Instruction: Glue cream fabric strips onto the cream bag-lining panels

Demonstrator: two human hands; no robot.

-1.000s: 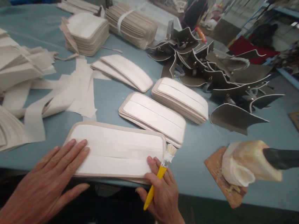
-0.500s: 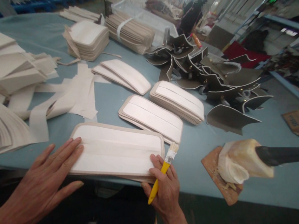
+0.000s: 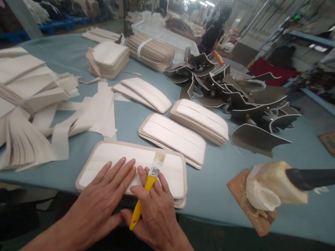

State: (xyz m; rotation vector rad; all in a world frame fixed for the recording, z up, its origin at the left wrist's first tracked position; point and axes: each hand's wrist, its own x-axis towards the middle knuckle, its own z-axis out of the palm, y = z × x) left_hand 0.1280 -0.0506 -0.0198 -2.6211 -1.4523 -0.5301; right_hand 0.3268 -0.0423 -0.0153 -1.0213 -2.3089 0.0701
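A white panel with beige edges (image 3: 99,154) lies on others like it at the table's near edge. My left hand (image 3: 104,194) rests on it with outstretched fingers, holding nothing. Beside it, my right hand (image 3: 155,207) presses on the panel and holds a yellow-handled brush (image 3: 143,200) between thumb and fingers, its bristles pointing away from me. Behind are two more stacks of panels, one in the middle (image 3: 173,138) and one slightly farther right (image 3: 200,120). Two loose panels (image 3: 144,92) overlap behind these.
Beige strips (image 3: 36,101) cover the left side of the blue-green table (image 3: 209,184). Bound stacks (image 3: 151,52) stand at the back. Dark leather pieces (image 3: 247,101) are heaped at the right, behind a glue-smeared container (image 3: 268,184) on a brown board. A person (image 3: 213,33) is in the background.
Both hands have moved inward over the panel and are now close together. The brush has moved left with my right hand. The camera view has shifted, showing more of the background.
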